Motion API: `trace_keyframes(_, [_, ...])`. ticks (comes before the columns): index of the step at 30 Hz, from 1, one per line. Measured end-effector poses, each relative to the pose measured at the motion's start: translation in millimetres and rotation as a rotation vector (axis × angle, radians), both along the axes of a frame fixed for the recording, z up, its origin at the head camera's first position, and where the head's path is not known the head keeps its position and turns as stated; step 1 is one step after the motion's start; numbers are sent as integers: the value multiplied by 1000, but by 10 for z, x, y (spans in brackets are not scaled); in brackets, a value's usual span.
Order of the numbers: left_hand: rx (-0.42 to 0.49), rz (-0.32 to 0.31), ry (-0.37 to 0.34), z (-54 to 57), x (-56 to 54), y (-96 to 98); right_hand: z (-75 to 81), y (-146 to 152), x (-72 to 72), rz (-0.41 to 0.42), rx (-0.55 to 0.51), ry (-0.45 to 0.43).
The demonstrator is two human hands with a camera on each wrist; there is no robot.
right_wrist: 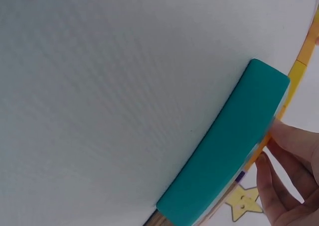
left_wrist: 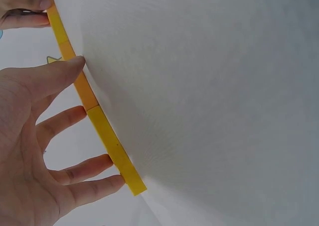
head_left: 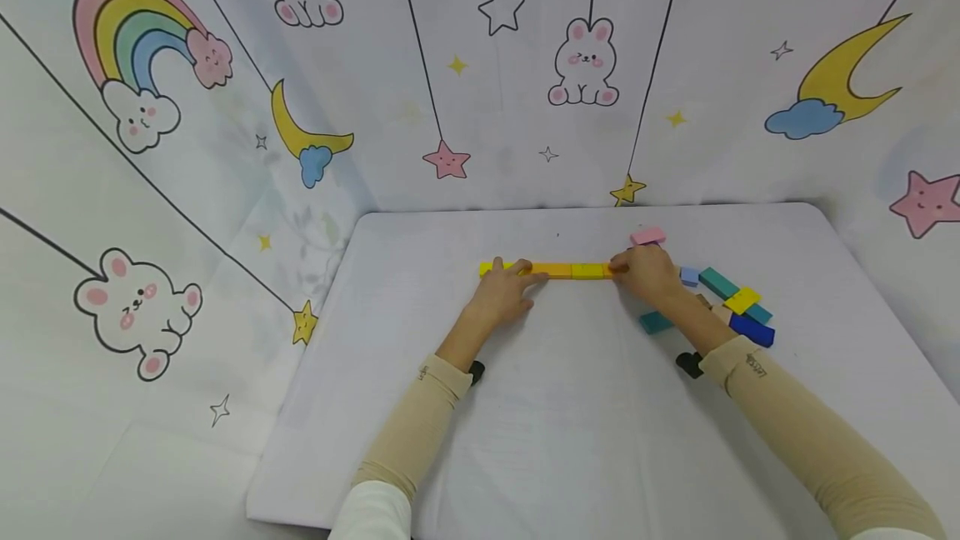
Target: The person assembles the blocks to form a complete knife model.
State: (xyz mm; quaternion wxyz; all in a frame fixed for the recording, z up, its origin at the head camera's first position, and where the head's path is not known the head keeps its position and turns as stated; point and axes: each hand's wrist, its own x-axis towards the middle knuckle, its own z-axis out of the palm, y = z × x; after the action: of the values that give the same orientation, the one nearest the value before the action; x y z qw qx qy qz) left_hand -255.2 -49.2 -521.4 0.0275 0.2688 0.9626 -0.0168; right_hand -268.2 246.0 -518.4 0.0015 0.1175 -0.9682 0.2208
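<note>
A straight row of yellow and orange blocks lies across the table. My left hand (head_left: 501, 294) is at the row's left end, fingers spread and fairly straight. Its fingertips touch the yellow end block (left_wrist: 117, 149) and its thumb touches the orange block (left_wrist: 88, 92) beside it. Farther right in the row is another yellow block (head_left: 587, 272). At the right end, my right hand (head_left: 651, 276) pinches an orange block (head_left: 609, 271) between thumb and fingers; much of that block is hidden by the hand. It appears in line with the row.
Right of the row lie loose blocks: pink (head_left: 647, 236), light blue (head_left: 689, 277), teal (head_left: 716, 283), yellow (head_left: 743, 301) and dark blue (head_left: 752, 330). Another teal block (right_wrist: 227, 141) sits below my right wrist. A patterned cloth wall (head_left: 517, 123) rises behind the white table (head_left: 555, 423).
</note>
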Motion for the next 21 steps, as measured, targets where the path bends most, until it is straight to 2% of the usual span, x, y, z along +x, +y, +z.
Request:
trace_keyframes(11, [7, 0, -5, 58, 21, -1, 47, 5, 12, 16, -3, -2])
trace_keyframes(21, [26, 1, -23, 65, 18, 5, 3, 24, 0, 13, -23, -28])
